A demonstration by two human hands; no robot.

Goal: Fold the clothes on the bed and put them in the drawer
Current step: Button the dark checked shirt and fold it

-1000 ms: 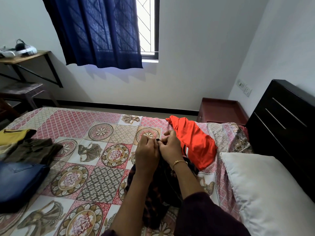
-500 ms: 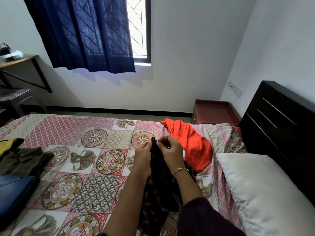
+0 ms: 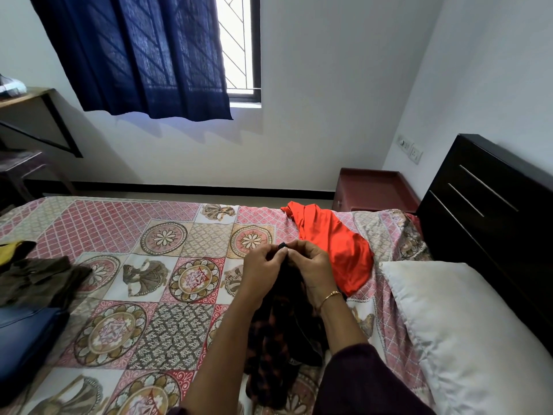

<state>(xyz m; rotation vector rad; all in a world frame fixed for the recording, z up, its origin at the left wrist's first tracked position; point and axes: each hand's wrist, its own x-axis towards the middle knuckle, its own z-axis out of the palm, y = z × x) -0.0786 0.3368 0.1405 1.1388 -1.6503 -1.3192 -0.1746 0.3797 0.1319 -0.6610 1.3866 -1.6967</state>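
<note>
A dark checked garment (image 3: pixel 278 339) hangs bunched between my forearms, its lower part lying on the patterned bedsheet (image 3: pixel 167 339). My left hand (image 3: pixel 261 272) and my right hand (image 3: pixel 311 269) pinch its top edge side by side, fingertips almost touching. An orange garment (image 3: pixel 332 244) lies spread on the bed just right of my hands. At the left edge of the bed lie an olive garment (image 3: pixel 36 280), a yellow one (image 3: pixel 9 251) and folded blue jeans (image 3: pixel 27 336). A red open drawer (image 3: pixel 374 188) stands beyond the bed beside the headboard.
A white pillow (image 3: pixel 466 330) lies at the right against the black headboard (image 3: pixel 493 211). A wall-mounted desk (image 3: pixel 30 100) and a stool (image 3: pixel 21 163) stand at the far left. A dark blue curtain (image 3: pixel 143 55) covers most of the window.
Both hands have lifted the top edge of the dark garment slightly higher, still pinching it together. The camera has tilted up and shifted a little to the right.
</note>
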